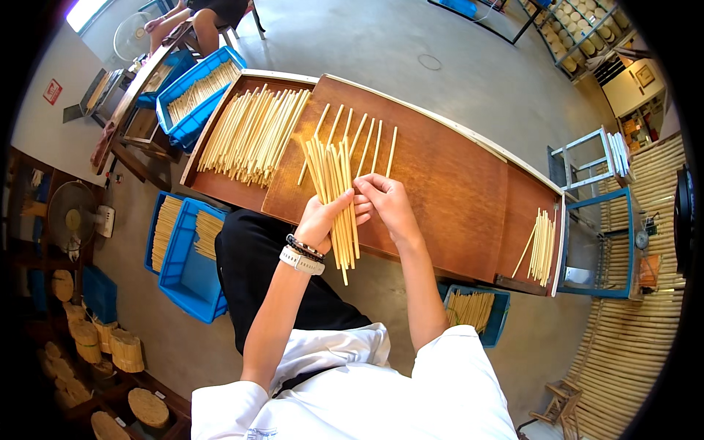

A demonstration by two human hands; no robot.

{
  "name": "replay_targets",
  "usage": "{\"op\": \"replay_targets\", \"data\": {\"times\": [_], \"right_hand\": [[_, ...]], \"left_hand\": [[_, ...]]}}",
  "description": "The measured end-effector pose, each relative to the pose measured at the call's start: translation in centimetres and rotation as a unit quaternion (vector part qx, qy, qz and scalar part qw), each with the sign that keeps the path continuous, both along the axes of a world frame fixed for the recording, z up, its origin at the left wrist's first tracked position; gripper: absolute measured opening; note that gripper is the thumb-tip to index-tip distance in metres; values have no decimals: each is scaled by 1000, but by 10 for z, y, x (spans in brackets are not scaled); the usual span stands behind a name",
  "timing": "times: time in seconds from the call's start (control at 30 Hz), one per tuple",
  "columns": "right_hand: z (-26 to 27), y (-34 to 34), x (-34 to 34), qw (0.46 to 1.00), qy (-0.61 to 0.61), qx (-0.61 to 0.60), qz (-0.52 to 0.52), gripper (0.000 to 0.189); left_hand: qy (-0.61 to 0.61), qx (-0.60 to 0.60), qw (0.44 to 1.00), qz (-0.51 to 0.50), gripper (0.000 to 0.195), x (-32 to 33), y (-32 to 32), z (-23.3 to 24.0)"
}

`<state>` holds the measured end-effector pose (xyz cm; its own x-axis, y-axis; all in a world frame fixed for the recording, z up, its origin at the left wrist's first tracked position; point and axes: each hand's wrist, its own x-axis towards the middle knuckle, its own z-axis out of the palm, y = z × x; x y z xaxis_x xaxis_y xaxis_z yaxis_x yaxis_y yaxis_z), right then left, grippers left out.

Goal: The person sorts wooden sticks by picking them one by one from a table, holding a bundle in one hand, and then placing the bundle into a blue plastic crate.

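Note:
My left hand (325, 219) is closed round a bundle of thin pale sticks (335, 192), held at a slant over the near edge of a brown wooden board (429, 192). Beside it, my right hand (382, 201) has thumb and forefinger pinched together near the bundle; whether a stick is between them cannot be told. Several single sticks (392, 151) lie spaced out on the board beyond the hands. To the left, a large pile of sticks (256, 135) fills the tray's end section. A smaller pile (543, 247) lies at the tray's right end.
Blue plastic crates (192, 291) with sticks stand on the floor at left. Another crate (498, 319) is below the tray's near right edge, and one (181, 137) stands beyond its left end. A person (206, 27) sits at the upper left. A blue metal frame (627, 242) adjoins the right end.

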<state>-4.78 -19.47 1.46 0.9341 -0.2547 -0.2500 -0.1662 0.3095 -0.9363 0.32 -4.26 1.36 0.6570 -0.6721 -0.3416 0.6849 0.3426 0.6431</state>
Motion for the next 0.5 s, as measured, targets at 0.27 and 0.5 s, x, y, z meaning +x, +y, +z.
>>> {"op": "replay_targets", "data": {"times": [0.27,0.5], "right_hand": [[1,-13,-8,997,39,-59,-15,13],[8,-53,-7,989,-39,5,-141,11]], "left_hand": [[15,-1,999,-33,27,-10,-12,-2],[79,8,997,-19,24,-9,-13,-8]]}}
